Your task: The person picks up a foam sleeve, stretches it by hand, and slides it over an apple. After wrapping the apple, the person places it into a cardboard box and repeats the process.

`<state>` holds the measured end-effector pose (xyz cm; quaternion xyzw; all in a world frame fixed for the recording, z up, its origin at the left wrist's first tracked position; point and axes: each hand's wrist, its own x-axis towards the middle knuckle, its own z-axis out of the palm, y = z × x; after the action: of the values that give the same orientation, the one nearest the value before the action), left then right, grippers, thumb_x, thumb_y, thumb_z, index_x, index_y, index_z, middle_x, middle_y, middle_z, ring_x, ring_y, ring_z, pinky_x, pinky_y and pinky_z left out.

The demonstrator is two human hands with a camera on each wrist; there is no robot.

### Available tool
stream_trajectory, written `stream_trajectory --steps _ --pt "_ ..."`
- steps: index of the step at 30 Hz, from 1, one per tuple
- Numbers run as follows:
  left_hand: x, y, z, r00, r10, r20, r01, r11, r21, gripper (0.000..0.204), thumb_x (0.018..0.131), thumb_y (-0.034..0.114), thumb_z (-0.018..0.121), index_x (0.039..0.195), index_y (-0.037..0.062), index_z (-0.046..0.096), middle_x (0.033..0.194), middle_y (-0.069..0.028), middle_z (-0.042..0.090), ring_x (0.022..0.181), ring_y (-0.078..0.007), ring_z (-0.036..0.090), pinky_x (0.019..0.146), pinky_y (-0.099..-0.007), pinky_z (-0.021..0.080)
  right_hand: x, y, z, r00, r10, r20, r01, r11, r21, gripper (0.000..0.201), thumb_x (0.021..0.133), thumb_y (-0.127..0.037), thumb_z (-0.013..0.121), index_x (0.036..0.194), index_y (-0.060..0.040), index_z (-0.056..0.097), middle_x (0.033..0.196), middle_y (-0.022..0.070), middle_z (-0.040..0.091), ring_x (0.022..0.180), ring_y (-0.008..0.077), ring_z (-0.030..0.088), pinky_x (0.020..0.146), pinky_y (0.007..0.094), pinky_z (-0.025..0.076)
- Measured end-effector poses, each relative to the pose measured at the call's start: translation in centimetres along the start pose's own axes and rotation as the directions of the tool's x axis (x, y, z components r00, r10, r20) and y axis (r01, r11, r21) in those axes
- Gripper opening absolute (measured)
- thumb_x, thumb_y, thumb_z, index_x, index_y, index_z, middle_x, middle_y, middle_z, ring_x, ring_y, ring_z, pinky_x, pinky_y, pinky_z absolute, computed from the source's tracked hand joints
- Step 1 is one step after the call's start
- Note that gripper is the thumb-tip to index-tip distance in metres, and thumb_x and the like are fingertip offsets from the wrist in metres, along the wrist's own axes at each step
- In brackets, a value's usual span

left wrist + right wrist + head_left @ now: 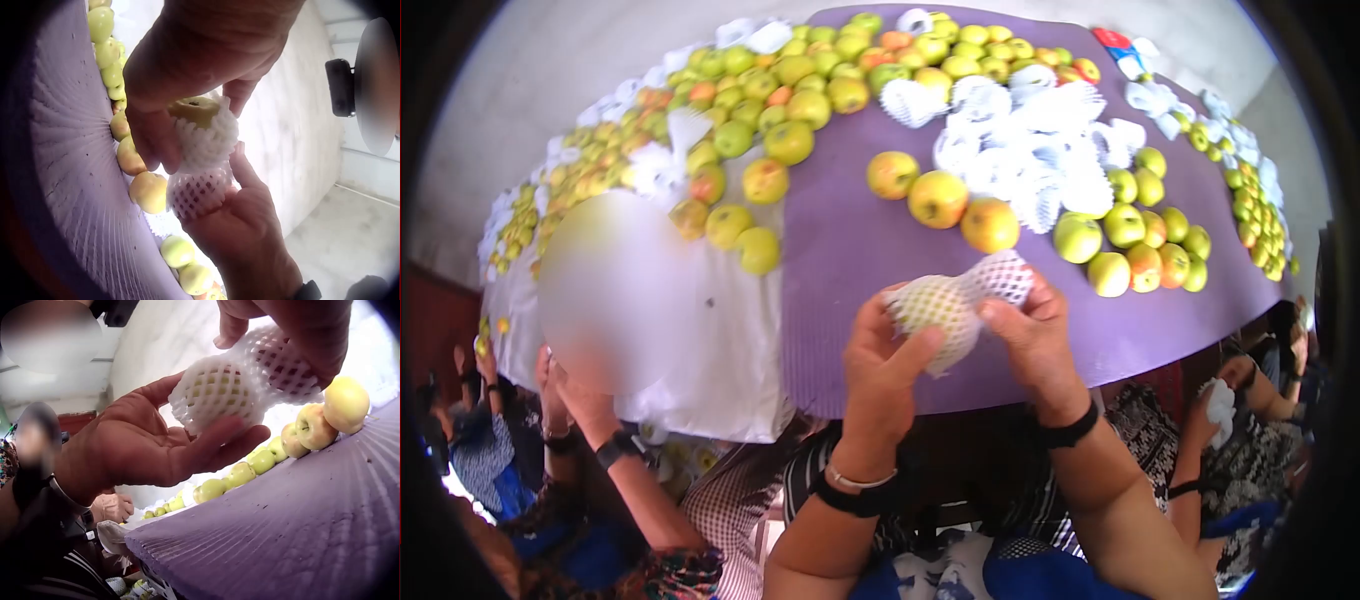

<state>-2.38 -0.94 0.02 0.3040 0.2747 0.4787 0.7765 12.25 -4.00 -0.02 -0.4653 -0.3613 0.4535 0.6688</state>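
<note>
My left hand [878,365] grips a green apple [195,112] wrapped in a white foam net [220,394], fingers on one side and thumb on the other. The free end of the net, bunched into an empty flared cup, is held by my right hand [1040,345] with thumb and fingers. In the left wrist view the apple's bare top shows at the net's open edge. Both hands are raised over the front of the purple mat [830,330]. Three loose yellow-red apples [938,199] lie just beyond them.
A pile of white foam nets [1010,140] lies beyond, with a group of apples [1135,235] to its right. A long heap of apples [800,90] spreads along the back and left. Other people's hands [585,395] work at the left; another person sits at the right.
</note>
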Motion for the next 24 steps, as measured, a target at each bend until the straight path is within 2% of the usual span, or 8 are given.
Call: stream_trajectory --steps 2,6,12,13,14,18,20,24 --pt "-0.2 0.4 0.3 0.999 0.010 -0.044 -0.012 1.000 -0.028 0.047 0.079 -0.001 0.062 0.122 -0.0002 0.042 0.111 -0.0124 0.055 0.099 -0.0193 0.056 0.083 -0.0321 0.049 0.1 -0.3 0.3 0.999 0.008 0.049 -0.013 0.996 0.092 0.024 0.082 -0.003 0.062 0.105 -0.0006 0.058 0.096 0.0025 0.062 0.085 0.0082 0.057 0.078 0.0232 0.047" --pt "-0.2 0.1 0.3 0.999 -0.040 -0.023 0.039 0.999 -0.010 0.049 0.079 -0.001 0.061 0.124 0.0000 0.041 0.111 -0.0132 0.055 0.099 -0.0201 0.056 0.082 -0.0324 0.049 0.2 -0.6 0.2 0.998 0.062 0.027 -0.065 0.994 0.093 0.026 0.082 -0.004 0.063 0.107 -0.0004 0.057 0.094 0.0025 0.062 0.084 0.0081 0.057 0.077 0.0232 0.047" --pt "-0.3 -0.1 0.6 0.998 -0.053 -0.023 0.054 0.997 0.049 0.047 0.079 -0.003 0.060 0.122 0.0003 0.043 0.110 -0.0134 0.055 0.097 -0.0200 0.057 0.079 -0.0311 0.051 0.2 0.4 0.1 0.999 -0.011 -0.035 0.009 0.999 -0.047 0.020 0.082 0.001 0.058 0.101 -0.0021 0.061 0.092 0.0042 0.063 0.080 0.0101 0.059 0.071 0.0240 0.048" --pt "-0.4 -0.2 0.6 0.998 -0.054 -0.031 0.056 0.997 0.060 0.046 0.078 -0.004 0.060 0.121 0.0003 0.044 0.109 -0.0129 0.055 0.096 -0.0193 0.057 0.079 -0.0307 0.051 0.3 0.8 -0.1 0.977 -0.214 -0.008 0.206 0.947 -0.246 0.021 0.080 0.002 0.057 0.100 -0.0027 0.062 0.089 0.0060 0.063 0.077 0.0127 0.060 0.068 0.0250 0.048" --pt "-0.3 -0.4 0.6 0.998 -0.053 -0.039 0.056 0.996 0.072 0.045 0.078 -0.005 0.060 0.120 0.0004 0.045 0.109 -0.0124 0.055 0.095 -0.0187 0.057 0.079 -0.0303 0.051 0.4 1.0 -0.1 0.914 -0.401 0.059 0.386 0.819 -0.425 0.023 0.077 0.004 0.056 0.099 -0.0032 0.062 0.086 0.0078 0.063 0.073 0.0153 0.060 0.065 0.0260 0.048" --pt "-0.3 -0.8 1.0 0.999 -0.013 -0.045 0.018 0.994 0.108 0.044 0.078 -0.006 0.060 0.119 0.0004 0.046 0.108 -0.0114 0.055 0.094 -0.0171 0.057 0.078 -0.0296 0.050 0.2 -0.1 0.1 0.912 -0.405 0.074 0.376 0.748 -0.546 0.028 0.072 0.006 0.057 0.098 -0.0044 0.063 0.081 0.0119 0.061 0.068 0.0227 0.060 0.061 0.0282 0.048" --pt "-0.3 -0.9 1.1 0.997 0.060 -0.045 -0.054 0.991 0.120 0.043 0.078 -0.007 0.058 0.119 0.0004 0.045 0.107 -0.0104 0.056 0.094 -0.0163 0.057 0.078 -0.0283 0.050 0.1 -0.7 0.3 0.858 -0.481 0.178 0.478 0.624 -0.618 0.028 0.070 0.005 0.059 0.096 -0.0047 0.064 0.078 0.0128 0.059 0.066 0.0258 0.059 0.059 0.0299 0.048" --pt "-0.2 -1.0 1.0 0.989 0.119 -0.085 -0.109 0.988 0.114 0.041 0.081 -0.006 0.056 0.120 0.0005 0.045 0.108 -0.0113 0.055 0.094 -0.0170 0.057 0.078 -0.0277 0.049 -0.4 -0.6 2.0 0.769 -0.564 0.303 0.611 0.507 -0.607 0.025 0.070 0.004 0.061 0.094 -0.0042 0.064 0.077 0.0130 0.058 0.065 0.0273 0.058 0.056 0.0316 0.048"
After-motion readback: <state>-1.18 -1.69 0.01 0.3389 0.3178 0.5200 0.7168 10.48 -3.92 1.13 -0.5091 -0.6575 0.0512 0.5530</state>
